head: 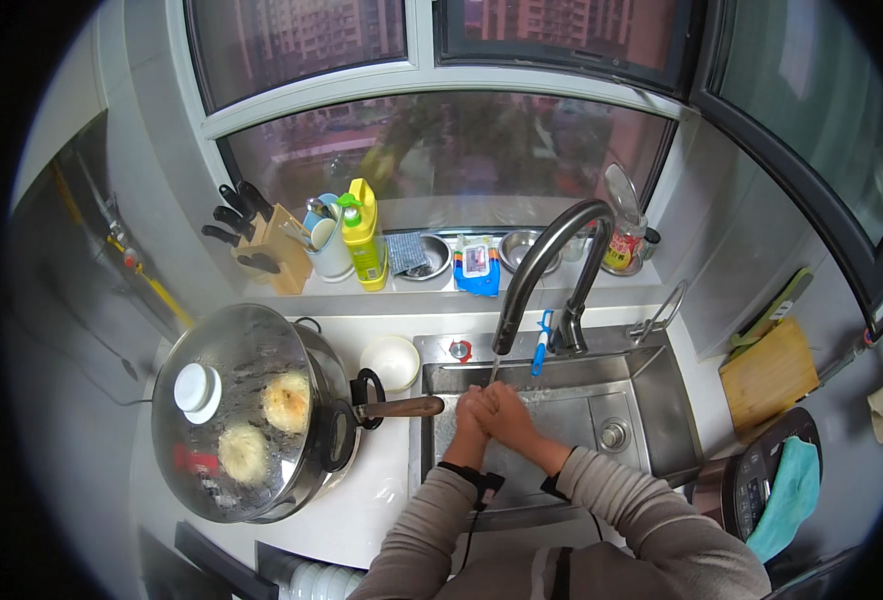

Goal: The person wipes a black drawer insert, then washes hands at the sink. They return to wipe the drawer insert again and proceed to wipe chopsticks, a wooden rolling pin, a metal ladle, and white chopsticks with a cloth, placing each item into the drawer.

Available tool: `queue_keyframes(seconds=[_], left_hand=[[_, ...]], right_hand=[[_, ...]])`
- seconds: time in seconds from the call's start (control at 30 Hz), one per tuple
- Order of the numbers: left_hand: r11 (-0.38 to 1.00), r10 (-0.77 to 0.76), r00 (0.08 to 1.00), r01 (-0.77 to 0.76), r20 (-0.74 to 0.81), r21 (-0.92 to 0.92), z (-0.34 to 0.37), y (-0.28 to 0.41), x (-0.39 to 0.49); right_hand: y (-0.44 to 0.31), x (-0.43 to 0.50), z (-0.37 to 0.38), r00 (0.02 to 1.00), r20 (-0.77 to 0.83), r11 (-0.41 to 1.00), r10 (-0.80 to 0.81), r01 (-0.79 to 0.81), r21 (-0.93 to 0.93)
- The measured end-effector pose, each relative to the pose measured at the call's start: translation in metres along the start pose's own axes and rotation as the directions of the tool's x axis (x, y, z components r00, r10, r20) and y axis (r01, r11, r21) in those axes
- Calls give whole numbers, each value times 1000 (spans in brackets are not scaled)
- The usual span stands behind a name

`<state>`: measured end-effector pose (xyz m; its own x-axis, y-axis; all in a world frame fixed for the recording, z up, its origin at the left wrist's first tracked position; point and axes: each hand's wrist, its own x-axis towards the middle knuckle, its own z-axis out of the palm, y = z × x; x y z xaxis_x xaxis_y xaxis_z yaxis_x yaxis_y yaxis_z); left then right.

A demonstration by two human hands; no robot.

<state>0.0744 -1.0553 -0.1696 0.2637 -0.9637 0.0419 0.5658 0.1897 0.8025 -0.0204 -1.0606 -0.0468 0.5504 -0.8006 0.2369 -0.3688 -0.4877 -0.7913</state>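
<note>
Water runs from the curved kitchen faucet (539,262) onto my two hands, clasped together over the left part of the stainless steel sink (651,405). My left hand (471,412) and my right hand (503,411) press against each other; their fingers overlap and no object shows between them. Left of the sink stands a steel pan with a clear glass lid (224,352) that has a white knob. Two pale round food pieces, one browned on top, show through the glass. The pan's wooden handle (404,407) points towards my hands. A white bowl (390,362) sits behind that handle.
A knife block (280,255), a yellow detergent bottle (366,240), steel bowls, a wipes pack (476,270) and jars line the window ledge. A blue peeler (541,343) lies behind the sink. To the right are a wooden cutting board (768,375) and a cooker with a teal cloth (790,495).
</note>
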Motion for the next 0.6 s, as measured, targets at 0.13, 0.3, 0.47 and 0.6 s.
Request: queue_keyframes(seconds=[0.13, 0.3, 0.47, 0.6], left_hand=[[964, 2, 998, 14, 59, -267, 17, 20, -13], [815, -132, 990, 141, 57, -563, 60, 63, -21], [859, -119, 987, 49, -106, -510, 47, 79, -12], [738, -122, 991, 126, 53, -663, 59, 57, -28]], right_hand=[[11, 20, 0, 948, 2, 918, -318, 309, -248], [12, 34, -5, 979, -182, 992, -96, 110, 67], [-23, -4, 3, 968, -42, 962, -247, 250, 109], [-16, 35, -18, 986, 150, 974, -79, 108, -199]])
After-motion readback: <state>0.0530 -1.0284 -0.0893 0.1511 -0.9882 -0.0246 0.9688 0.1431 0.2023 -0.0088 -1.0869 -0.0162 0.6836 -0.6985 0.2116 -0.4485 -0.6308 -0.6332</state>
